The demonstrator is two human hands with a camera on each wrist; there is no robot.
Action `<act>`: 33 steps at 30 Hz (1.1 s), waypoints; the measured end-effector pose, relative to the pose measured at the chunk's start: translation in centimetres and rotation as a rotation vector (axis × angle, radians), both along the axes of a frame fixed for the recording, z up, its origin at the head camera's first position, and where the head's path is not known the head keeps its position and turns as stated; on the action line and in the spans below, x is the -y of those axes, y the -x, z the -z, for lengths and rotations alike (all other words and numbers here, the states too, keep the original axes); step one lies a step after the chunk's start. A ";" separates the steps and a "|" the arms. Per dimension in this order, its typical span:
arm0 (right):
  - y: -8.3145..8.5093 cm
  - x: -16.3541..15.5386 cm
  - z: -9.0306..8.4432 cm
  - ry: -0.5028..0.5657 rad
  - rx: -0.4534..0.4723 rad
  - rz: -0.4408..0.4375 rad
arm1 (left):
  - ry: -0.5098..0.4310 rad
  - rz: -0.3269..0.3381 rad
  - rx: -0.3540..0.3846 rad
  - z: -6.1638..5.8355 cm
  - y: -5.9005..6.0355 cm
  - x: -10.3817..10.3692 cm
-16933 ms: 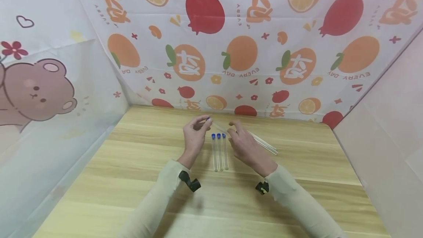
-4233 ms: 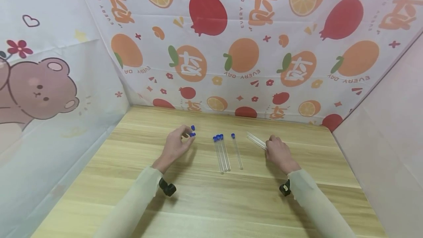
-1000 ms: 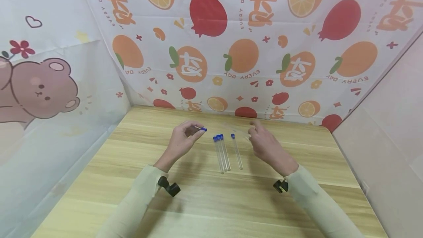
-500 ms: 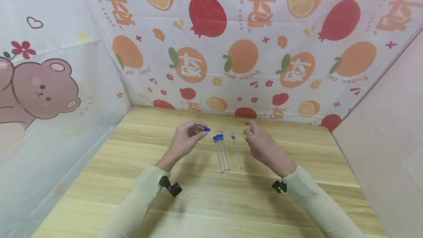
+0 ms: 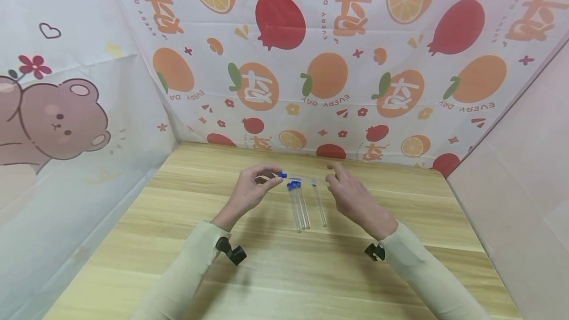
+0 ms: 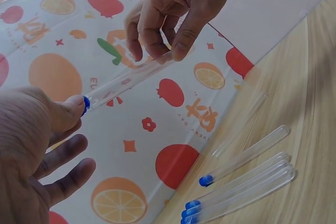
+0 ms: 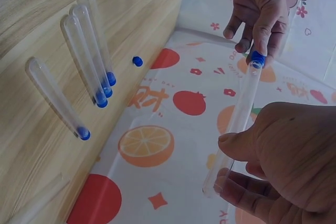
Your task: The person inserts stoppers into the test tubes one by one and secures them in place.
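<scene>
My left hand [image 5: 271, 178] pinches a small blue cap [image 5: 281, 175] between thumb and fingers. The cap sits at the open end of a clear test tube [image 5: 306, 178] that I hold level above the table. My right hand [image 5: 331, 177] grips the tube's other end. In the left wrist view my thumb presses the cap [image 6: 85, 104] against the tube [image 6: 131, 77]. The right wrist view shows the tube [image 7: 239, 119] rising from my right hand to the cap [image 7: 256, 57].
On the wooden table [image 5: 284, 270] below my hands lie three capped tubes [image 5: 297, 204] side by side and a single capped tube [image 5: 319, 205] to their right. A loose blue cap [image 7: 137, 61] lies beyond them. An uncapped tube [image 6: 241, 124] lies near the printed back wall [image 5: 311, 63].
Over the last second both hands moved closer together and the cap reached the tube's open end. Before that, my right hand lifted this tube from the table at the right.
</scene>
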State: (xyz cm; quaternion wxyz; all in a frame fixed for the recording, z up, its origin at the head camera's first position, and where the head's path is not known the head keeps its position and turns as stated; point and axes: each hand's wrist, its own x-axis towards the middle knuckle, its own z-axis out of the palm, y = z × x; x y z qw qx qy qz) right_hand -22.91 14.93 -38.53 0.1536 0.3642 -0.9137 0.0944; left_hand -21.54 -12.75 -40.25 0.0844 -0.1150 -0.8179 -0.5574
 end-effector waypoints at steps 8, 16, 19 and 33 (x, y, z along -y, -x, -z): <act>-0.2 0.0 0.0 0.004 -0.035 -0.023 | 0.019 0.012 -0.042 1.0 0.3 0.0; -0.3 0.0 0.5 0.005 -0.122 -0.104 | -0.013 -0.015 -0.075 1.1 0.1 -0.1; -0.3 0.1 0.7 0.016 -0.154 -0.120 | -0.083 -0.023 -0.077 1.1 0.1 -0.3; 0.2 0.1 2.2 0.042 -0.316 -0.174 | -0.297 -0.074 -0.084 2.1 0.6 -1.4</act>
